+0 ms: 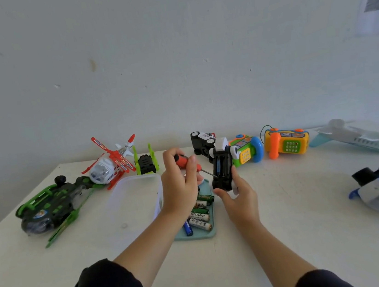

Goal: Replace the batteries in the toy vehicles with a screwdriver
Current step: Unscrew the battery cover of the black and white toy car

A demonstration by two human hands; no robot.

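Right hand [235,196] grips the light, hard plastic toy car [222,170] by its sides, belly up; left hand [179,180] pinches the screwdriver [187,164], tip at the slippery car's open battery bay.

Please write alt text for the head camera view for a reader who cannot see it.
Over a white table, a person's left hand aims an orange-handled screwdriver at the underside of a small black toy car held up by the right hand. Loose batteries lie on a teal tray below, with toy helicopters, phones and planes around.
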